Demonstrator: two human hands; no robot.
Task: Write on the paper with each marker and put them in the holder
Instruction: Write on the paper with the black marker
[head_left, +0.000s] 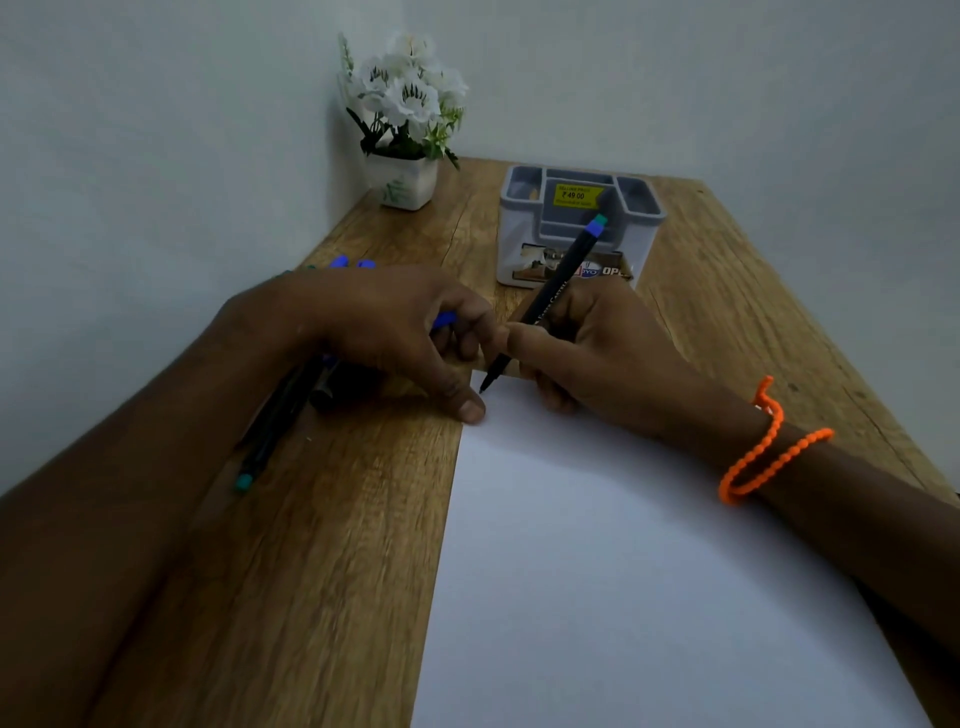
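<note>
Right hand (587, 353) grips marker (545, 301), tip at paper (623, 545) corner; left hand (384, 332) pinches blue cap (444, 319). Steady sheet, press lightly.

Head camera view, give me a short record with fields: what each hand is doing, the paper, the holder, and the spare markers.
right hand: right hand grips a black marker with a blue-and-teal end, tip at the sheet's far left corner
left hand: left hand holds a blue cap; thumb presses the sheet's edge
paper: white paper sheet, no marks visible
holder: grey plastic desk holder beyond the hands, no markers visible inside
spare markers: dark markers on the wooden table, partly under the left hand
</note>
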